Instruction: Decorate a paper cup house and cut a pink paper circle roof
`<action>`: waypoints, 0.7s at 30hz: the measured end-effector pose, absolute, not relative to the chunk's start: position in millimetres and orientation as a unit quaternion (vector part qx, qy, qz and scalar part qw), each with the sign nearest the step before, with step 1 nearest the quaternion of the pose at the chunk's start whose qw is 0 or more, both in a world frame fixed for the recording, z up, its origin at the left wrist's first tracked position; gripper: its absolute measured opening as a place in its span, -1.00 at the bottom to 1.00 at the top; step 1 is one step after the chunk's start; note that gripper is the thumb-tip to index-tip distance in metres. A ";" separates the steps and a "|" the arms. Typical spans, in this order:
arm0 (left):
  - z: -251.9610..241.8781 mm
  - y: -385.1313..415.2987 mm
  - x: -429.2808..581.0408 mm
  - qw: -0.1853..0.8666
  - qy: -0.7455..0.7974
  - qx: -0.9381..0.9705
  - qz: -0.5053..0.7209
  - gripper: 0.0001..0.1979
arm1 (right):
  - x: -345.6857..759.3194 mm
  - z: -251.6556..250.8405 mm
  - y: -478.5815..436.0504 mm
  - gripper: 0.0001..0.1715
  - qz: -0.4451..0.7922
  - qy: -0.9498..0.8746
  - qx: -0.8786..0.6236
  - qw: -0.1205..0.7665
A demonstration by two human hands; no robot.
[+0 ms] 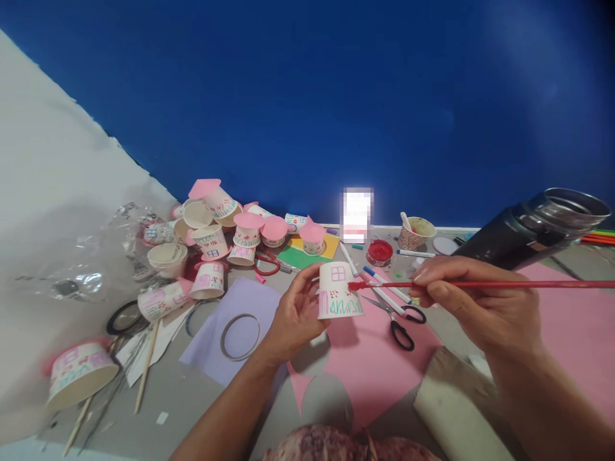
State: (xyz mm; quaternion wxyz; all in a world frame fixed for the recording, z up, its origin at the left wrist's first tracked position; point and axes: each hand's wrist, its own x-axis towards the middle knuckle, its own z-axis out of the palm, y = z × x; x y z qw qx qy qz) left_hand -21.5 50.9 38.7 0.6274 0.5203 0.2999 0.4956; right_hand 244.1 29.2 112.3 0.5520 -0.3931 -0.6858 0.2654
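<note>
A white paper cup (pixel 340 291) stands upside down in the grip of my left hand (pixel 296 314), whose fingers wrap its left side and back. Drawn on the cup are a pink window, a purple shape, red dots and green grass-like strokes. My right hand (pixel 480 304) pinches a thin red paintbrush (pixel 398 284). Its red-loaded tip is at the cup's right side; whether it touches I cannot tell. Beyond the cup sits an open pot of red paint (pixel 379 252). Black-handled scissors (pixel 398 323) lie on pink paper (pixel 379 365) below the brush.
Decorated paper cups (pixel 209 242), several with pink paper tops, pile up at left. Purple paper (pixel 216 346) bears a tape ring (pixel 222 336). A dark metal flask (pixel 509 234) leans at right. Markers (pixel 384 298) lie mid-table, and a patterned cup (pixel 417 234) stands near the blue wall.
</note>
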 end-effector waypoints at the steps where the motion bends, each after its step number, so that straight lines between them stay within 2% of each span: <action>1: 38.6 50.7 -21.6 0.629 0.299 0.520 0.495 -0.24 | 244.1 112.6 29.1 -0.88 0.263 -0.688 -0.391 0.552; 21: 32.9 52.1 -23.1 0.659 0.281 0.491 0.495 -0.21 | 247.3 112.5 29.8 -0.83 0.261 -0.709 -0.371 0.540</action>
